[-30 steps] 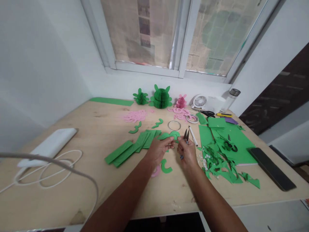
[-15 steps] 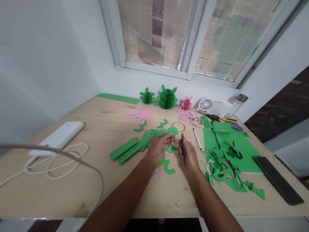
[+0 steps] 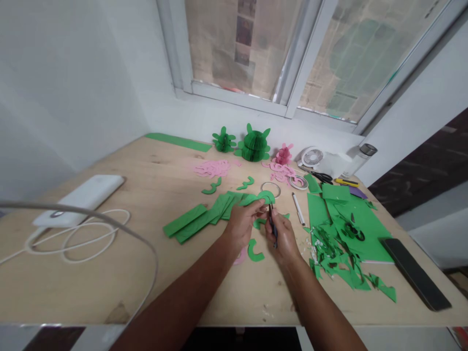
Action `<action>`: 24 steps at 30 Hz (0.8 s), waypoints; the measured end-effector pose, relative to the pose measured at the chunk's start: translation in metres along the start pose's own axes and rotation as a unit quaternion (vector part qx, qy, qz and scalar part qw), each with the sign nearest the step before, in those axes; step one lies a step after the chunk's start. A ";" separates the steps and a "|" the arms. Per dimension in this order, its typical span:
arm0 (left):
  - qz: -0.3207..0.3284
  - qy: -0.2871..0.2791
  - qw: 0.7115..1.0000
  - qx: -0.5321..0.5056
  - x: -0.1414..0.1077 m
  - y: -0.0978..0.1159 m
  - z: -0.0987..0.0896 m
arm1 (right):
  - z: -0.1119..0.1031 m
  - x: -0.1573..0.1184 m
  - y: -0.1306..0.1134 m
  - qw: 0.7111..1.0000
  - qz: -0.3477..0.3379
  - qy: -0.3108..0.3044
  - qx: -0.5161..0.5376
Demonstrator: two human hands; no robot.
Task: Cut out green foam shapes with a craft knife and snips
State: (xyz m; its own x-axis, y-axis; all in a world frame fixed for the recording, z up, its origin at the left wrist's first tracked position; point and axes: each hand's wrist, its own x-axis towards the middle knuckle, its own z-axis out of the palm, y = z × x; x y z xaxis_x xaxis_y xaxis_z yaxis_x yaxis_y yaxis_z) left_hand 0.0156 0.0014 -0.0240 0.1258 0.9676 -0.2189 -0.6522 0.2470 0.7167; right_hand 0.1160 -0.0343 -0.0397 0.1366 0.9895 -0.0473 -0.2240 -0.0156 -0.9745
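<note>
We find the left hand pinching a green paper arc, spread crosswise ahead of it; the right hand grips scissors pointing forward at the arc's right end, contact unclear.

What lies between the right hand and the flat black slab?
The head view shows green paper scraps and part of a green sheet between the right hand and black slab.

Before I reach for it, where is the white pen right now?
In the head view, the white pen lies right of centre on the wooden table, between the right hand and the green paper sheets.
</note>
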 end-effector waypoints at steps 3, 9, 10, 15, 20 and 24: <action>0.015 0.010 1.000 0.011 -0.003 0.000 0.002 | 0.001 -0.001 -0.001 1.000 0.004 0.000 0.000; 0.028 0.024 0.999 0.015 -0.004 -0.002 0.004 | 0.001 0.000 0.001 1.000 0.008 0.007 0.012; 0.028 0.025 0.999 0.014 -0.004 -0.003 0.005 | 0.001 0.000 0.001 1.000 0.007 0.007 0.013; 0.031 0.027 0.999 0.003 -0.005 -0.003 0.006 | 0.001 0.000 0.001 1.000 0.006 0.005 0.022; 0.029 0.025 0.999 0.004 -0.007 -0.001 0.007 | 0.000 0.001 0.003 1.000 0.005 0.003 0.026; 0.023 0.026 0.999 0.004 -0.008 -0.002 0.008 | -0.002 0.002 0.005 1.000 0.008 0.005 0.026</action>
State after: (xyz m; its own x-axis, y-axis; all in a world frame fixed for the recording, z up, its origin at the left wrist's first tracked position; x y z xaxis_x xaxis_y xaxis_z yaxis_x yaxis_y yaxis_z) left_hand 0.0217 -0.0066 -0.0187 0.0558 0.9739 -0.2199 -0.6504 0.2026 0.7321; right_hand 0.1169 -0.0331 -0.0452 0.1417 0.9878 -0.0647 -0.2766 -0.0232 -0.9607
